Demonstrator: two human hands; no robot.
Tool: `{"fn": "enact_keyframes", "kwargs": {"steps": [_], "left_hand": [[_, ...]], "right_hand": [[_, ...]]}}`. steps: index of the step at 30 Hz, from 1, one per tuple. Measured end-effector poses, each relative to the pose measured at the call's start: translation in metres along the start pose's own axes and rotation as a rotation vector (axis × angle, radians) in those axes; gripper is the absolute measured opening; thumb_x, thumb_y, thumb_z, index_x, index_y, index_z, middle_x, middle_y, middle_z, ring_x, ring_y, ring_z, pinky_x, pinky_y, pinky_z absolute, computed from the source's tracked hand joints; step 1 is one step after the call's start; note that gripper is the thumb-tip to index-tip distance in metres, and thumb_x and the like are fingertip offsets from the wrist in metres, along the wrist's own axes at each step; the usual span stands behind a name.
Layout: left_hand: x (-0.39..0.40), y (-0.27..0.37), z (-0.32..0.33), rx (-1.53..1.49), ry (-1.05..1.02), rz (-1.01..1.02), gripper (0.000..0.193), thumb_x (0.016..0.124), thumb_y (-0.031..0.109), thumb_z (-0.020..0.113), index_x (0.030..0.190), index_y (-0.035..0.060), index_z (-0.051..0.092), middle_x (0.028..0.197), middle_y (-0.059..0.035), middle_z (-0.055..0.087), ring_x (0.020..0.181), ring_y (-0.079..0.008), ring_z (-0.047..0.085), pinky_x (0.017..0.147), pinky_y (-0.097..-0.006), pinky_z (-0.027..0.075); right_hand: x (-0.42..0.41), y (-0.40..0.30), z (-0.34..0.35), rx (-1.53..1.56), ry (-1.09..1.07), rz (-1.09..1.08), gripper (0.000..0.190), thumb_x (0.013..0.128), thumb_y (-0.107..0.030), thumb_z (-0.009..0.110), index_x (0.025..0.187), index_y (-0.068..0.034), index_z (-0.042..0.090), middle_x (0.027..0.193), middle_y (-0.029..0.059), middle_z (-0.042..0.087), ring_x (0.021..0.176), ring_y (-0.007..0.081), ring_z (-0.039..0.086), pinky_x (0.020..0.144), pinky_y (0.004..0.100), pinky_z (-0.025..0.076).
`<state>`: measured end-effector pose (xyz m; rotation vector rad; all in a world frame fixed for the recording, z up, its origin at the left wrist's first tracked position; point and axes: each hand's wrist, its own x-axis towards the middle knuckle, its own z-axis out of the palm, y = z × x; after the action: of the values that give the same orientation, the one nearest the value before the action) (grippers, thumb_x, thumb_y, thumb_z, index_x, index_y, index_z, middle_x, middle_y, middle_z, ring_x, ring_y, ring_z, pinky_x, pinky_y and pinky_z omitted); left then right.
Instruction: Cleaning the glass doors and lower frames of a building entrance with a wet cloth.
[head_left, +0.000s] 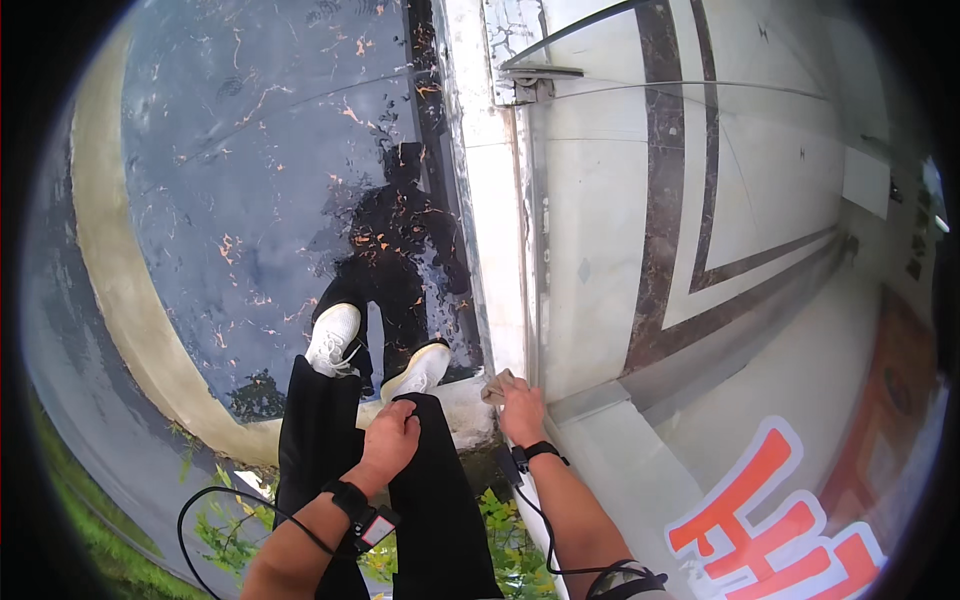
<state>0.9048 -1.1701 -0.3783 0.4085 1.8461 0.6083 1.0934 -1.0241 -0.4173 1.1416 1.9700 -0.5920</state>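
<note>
My right hand (523, 411) is closed around a folded tan cloth (497, 387), held at the lower end of a white door or window frame (499, 247). A dark strap with a small device circles that wrist, and a black cable runs from it along the forearm. My left hand (391, 435) rests at the knee of my black trousers (439, 480), its fingers curled; whether it holds anything cannot be told. Another strapped device (367, 521) sits on the left wrist. Both white shoes (334, 337) stand on wet, dark stone tiles (247, 225).
Right of the frame is a glass pane with red-and-white lettering (750, 517), a tiled floor showing through it. A metal fitting (540, 73) sits at the frame's upper part. A pale stone border (142, 300) edges the tiles; green leaves (517, 540) lie below.
</note>
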Motion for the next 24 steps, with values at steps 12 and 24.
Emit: {"fn": "enact_keyframes", "kwargs": {"steps": [12, 24], "left_hand": [[0.038, 0.112, -0.081, -0.251, -0.035, 0.02, 0.017, 0.078, 0.011, 0.056, 0.091, 0.0004, 0.056, 0.085, -0.0167, 0.06, 0.076, -0.0298, 0.06, 0.066, -0.034, 0.048], [0.107, 0.067, -0.127, -0.239, -0.107, -0.051, 0.018, 0.077, 0.009, 0.054, 0.093, -0.0001, 0.056, 0.088, -0.0173, 0.059, 0.082, -0.0336, 0.057, 0.073, -0.0373, 0.046]], "right_hand": [[0.05, -0.089, -0.174, 0.059, 0.418, -0.193, 0.026, 0.073, -0.003, 0.051, 0.098, -0.005, 0.058, 0.104, 0.0087, 0.053, 0.086, 0.0298, 0.05, 0.073, 0.0388, 0.045], [0.23, -0.13, -0.295, -0.604, 0.602, -0.231, 0.031, 0.073, -0.007, 0.053, 0.103, -0.003, 0.059, 0.114, 0.008, 0.05, 0.087, 0.0256, 0.048, 0.068, 0.0366, 0.041]]}}
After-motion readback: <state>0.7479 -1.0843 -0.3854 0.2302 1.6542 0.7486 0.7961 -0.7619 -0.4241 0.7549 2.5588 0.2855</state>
